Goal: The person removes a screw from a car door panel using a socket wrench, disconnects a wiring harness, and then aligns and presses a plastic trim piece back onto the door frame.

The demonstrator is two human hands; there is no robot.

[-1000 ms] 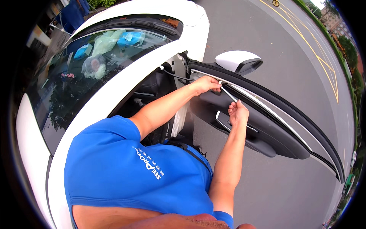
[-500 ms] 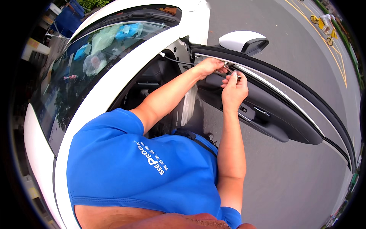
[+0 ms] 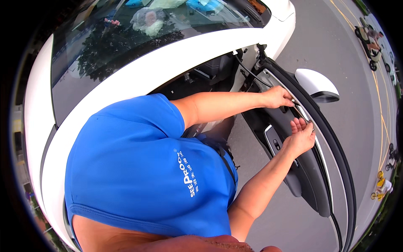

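Note:
A white car's door (image 3: 310, 176) stands open, its dark inner panel facing me. My left hand (image 3: 278, 97) is closed, its fingertips pinching at the door's upper edge by the window line. Just nearer, my right hand (image 3: 300, 137) is closed with thumb and forefinger on a slim metal rod-like tool (image 3: 300, 112). That tool runs between both hands along the silver trim (image 3: 322, 147). A small metal end shows beside the right thumb. What exactly the left fingertips grip is mostly hidden.
The white side mirror (image 3: 315, 84) juts out beyond the door. A dark cable (image 3: 252, 74) stretches from the car frame to the door. The car's roof edge (image 3: 138, 75) curves along my left. Riders, including one on a yellow bike (image 3: 381, 187), are on the road.
My view has turned, so car and door sit differently in it. Both hands remain at the door's upper edge, and the right hand has turned, its fingers now more spread.

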